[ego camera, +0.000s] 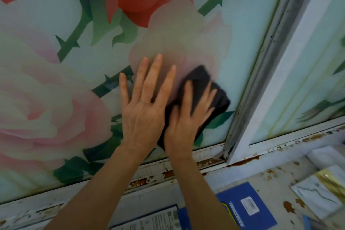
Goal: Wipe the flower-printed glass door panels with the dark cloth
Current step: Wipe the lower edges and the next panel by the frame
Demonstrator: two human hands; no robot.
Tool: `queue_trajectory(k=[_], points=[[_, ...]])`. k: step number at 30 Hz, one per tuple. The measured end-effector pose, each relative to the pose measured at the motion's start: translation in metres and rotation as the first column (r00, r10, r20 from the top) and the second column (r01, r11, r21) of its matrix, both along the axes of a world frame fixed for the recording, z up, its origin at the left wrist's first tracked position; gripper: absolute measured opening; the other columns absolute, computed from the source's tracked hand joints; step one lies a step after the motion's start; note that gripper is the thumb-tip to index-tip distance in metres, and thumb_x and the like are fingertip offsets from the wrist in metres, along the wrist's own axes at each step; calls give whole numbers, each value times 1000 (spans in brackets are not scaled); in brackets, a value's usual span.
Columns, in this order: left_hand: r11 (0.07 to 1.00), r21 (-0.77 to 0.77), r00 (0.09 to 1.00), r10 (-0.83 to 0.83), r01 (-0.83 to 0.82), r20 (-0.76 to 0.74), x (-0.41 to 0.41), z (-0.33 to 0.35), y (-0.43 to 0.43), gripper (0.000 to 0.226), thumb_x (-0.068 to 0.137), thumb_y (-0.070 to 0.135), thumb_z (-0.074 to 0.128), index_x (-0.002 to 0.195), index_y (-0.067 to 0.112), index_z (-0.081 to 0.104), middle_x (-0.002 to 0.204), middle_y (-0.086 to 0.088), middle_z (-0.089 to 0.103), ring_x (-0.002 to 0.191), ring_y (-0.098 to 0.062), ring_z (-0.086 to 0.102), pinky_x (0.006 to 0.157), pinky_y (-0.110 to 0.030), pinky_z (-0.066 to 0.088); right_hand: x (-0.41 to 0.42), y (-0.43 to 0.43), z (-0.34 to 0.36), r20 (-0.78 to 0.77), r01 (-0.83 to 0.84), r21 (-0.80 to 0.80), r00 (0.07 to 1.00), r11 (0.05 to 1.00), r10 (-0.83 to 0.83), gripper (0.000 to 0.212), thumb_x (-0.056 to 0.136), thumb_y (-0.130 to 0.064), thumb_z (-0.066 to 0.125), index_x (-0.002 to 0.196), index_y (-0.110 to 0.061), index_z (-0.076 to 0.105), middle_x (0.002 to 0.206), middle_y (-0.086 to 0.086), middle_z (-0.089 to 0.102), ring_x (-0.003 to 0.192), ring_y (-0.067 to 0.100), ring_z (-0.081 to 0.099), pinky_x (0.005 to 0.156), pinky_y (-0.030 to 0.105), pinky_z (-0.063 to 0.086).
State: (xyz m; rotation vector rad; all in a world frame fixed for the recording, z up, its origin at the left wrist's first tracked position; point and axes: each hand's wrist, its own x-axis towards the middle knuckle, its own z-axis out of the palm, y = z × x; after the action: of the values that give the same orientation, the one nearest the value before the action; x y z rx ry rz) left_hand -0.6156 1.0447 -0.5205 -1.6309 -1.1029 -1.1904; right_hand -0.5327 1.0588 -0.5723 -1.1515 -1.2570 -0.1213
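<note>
A glass door panel (78, 46) printed with red and pink roses and green stems fills most of the head view. My left hand (145, 106) lies flat on the glass with its fingers spread and straight. Right beside it, my right hand (188, 117) presses a dark cloth (209, 87) against the lower right part of the same panel with straight fingers. This hand is blurred. The cloth sticks out above and to the right of the fingers. A second printed panel (308, 84) stands to the right, behind a grey frame (265, 65).
A worn white track (186, 164) with rust spots runs under the panels. Below it lie a blue folder (248, 209), printed paper (149, 220) and white packets (317, 192) on a chipped surface.
</note>
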Motion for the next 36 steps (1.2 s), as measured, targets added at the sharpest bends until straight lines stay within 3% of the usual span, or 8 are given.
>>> queue_trajectory(k=[5, 9, 11, 14, 22, 28, 32, 36], points=[[1000, -26, 1000, 4, -5, -18, -2, 0, -3, 42, 107, 7, 48, 148, 14, 48, 156, -14, 31, 147, -32, 30, 124, -51, 4, 18, -4, -17, 150, -55, 12, 987, 998, 53, 46, 108, -30, 34, 152, -39, 27, 166, 6, 14, 157, 24, -4, 125, 53, -4], [999, 22, 999, 35, -35, -18, -5, -2, 2, 56, 98, -6, 57, 149, 15, 47, 156, -14, 36, 147, -31, 31, 124, -52, 4, 51, 15, 5, -153, 11, -38, 988, 999, -17, 55, 103, -20, 35, 156, -32, 30, 167, 14, 12, 154, 37, 11, 119, 70, 12], [998, 39, 998, 51, -50, -22, -4, -3, 3, 59, 96, -9, 59, 149, 15, 47, 155, -15, 39, 147, -31, 31, 124, -52, 4, 49, 16, 16, -288, 26, -45, 957, 999, -38, 52, 101, -22, 32, 153, -30, 26, 166, 18, 13, 153, 38, 15, 117, 67, 16], [998, 34, 998, 60, -59, -25, -2, -4, 2, 57, 96, -8, 59, 148, 14, 49, 155, -16, 39, 146, -32, 32, 124, -53, 5, 29, 12, 18, -355, 41, -77, 932, 996, -66, 53, 101, -27, 30, 153, -32, 23, 167, 18, 12, 155, 33, 10, 122, 58, 8], [998, -10, 996, 68, -69, -64, -7, -10, -3, 47, 103, 3, 56, 148, 14, 50, 155, -18, 38, 146, -34, 33, 123, -53, 7, 3, -8, -19, -82, 29, -109, 996, 994, -38, 57, 101, -27, 40, 155, -35, 25, 165, 22, 17, 153, 38, 9, 117, 66, 12], [997, 3, 992, 83, -83, -96, -18, -24, -9, 68, 90, -11, 64, 150, 17, 47, 157, -13, 28, 147, -31, 30, 124, -52, 6, 46, 6, -1, -394, 19, -165, 915, 986, -84, 54, 103, -20, 35, 154, -29, 21, 168, 20, 8, 155, 32, 8, 121, 57, 11], [996, 12, 992, 87, -87, -95, -19, -24, -8, 60, 95, -6, 62, 149, 16, 49, 158, -13, 32, 146, -32, 32, 124, -52, 7, 15, 3, -5, -387, 48, -171, 915, 984, -112, 54, 104, -26, 32, 157, -25, 21, 167, 21, 8, 155, 33, 7, 120, 56, 8], [998, 10, 994, 70, -70, -82, -18, -24, -9, 50, 100, 3, 60, 147, 16, 51, 155, -13, 31, 145, -32, 35, 123, -52, 9, -24, -15, -36, -223, 52, -168, 971, 984, -90, 57, 103, -26, 38, 158, -21, 26, 164, 26, 14, 153, 39, 10, 118, 63, 14]])
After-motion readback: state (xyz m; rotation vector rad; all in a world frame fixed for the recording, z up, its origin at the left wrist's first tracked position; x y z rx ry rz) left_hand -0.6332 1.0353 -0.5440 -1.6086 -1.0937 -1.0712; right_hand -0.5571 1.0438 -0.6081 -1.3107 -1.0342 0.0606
